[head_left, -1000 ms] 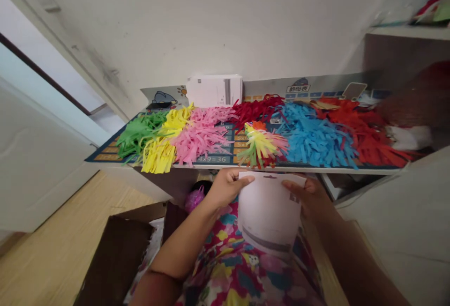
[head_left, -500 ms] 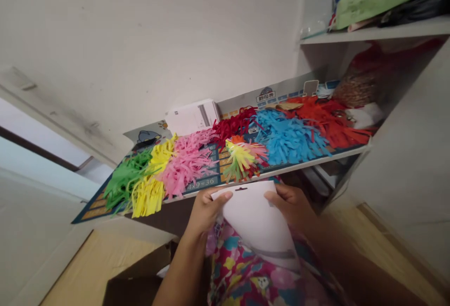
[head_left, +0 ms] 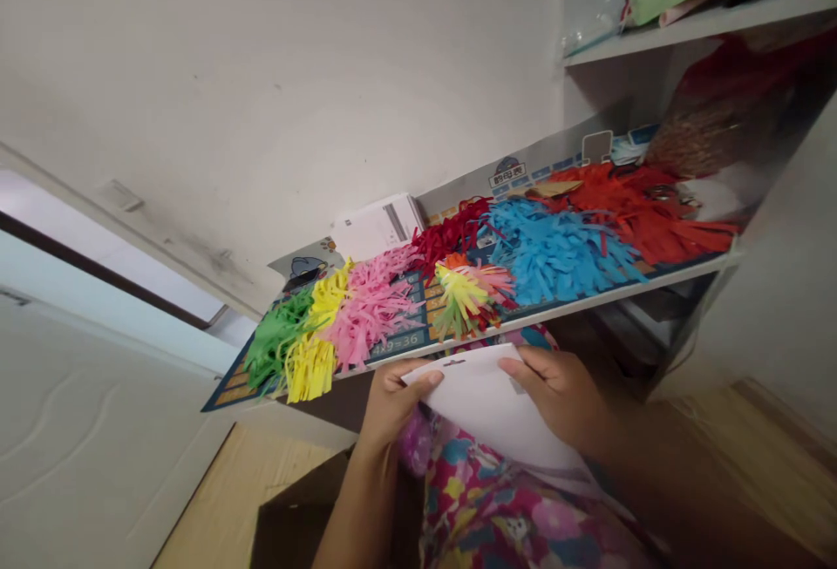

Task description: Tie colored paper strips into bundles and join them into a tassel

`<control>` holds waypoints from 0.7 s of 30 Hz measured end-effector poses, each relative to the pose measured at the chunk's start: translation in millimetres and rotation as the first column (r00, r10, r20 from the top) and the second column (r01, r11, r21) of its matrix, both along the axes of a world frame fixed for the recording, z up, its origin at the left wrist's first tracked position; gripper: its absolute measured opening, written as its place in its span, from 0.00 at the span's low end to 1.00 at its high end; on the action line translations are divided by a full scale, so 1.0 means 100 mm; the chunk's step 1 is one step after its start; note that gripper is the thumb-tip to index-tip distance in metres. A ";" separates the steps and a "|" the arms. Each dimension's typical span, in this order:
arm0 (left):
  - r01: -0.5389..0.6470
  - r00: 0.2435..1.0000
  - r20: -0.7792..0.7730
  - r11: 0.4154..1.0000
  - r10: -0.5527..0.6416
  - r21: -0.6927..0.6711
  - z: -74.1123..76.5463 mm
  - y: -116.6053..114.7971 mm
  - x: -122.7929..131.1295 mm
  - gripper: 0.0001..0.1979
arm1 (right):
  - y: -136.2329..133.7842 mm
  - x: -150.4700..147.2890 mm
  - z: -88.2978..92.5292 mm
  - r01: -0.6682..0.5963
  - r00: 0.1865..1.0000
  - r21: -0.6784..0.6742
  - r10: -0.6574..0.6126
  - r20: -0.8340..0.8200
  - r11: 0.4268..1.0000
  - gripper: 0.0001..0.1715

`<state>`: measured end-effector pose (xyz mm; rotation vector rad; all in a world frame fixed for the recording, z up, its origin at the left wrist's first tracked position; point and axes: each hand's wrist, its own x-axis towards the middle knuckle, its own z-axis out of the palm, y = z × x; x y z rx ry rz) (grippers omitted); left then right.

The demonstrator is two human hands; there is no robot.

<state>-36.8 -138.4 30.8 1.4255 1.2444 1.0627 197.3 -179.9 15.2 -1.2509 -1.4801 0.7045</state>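
Note:
A white card (head_left: 484,403) with a small hang slot near its top edge is held over my lap, below the shelf's front edge. My left hand (head_left: 402,395) pinches its upper left corner, thumb on top. At the upper right corner, my right hand (head_left: 555,386) grips it the same way. The card bends downward, and its lower end blurs against my right forearm. Just beyond it, a small multicoloured paper tassel (head_left: 464,299) lies on the shelf mat, between pink fringed strips (head_left: 372,316) and blue fringed strips (head_left: 555,255).
Green (head_left: 278,338), yellow (head_left: 310,369), dark red (head_left: 451,233) and orange-red fringed paper (head_left: 641,203) lie on the mat. A stack of white cards with a barcode (head_left: 379,225) rests by the wall. A cardboard box (head_left: 294,499) stands on the floor at lower left.
The view has shifted, so the shelf and papers appear further right. Both hands still hold the card, which now tilts flatter.

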 end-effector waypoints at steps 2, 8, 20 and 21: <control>0.072 0.994 -0.086 0.997 -0.072 -0.004 0.11 -0.02 0.04 0.14 | 0.01 0.03 -0.04 -0.005 1.000 -0.021 0.006 0.004 1.000 0.28; 0.296 0.903 -0.309 0.953 -0.299 -0.057 0.38 0.06 0.12 0.18 | 0.03 0.10 -0.09 -0.064 0.998 -0.066 0.063 -0.020 0.996 0.28; 0.537 0.766 -0.401 0.843 -0.502 -0.030 0.25 0.20 0.15 0.22 | 0.12 0.09 -0.09 -0.130 0.982 0.002 0.128 0.135 0.992 0.26; 0.540 0.765 -0.385 0.840 -0.516 -0.053 0.21 0.20 0.16 0.23 | 0.11 0.08 -0.10 -0.124 0.982 0.002 0.122 0.144 0.992 0.26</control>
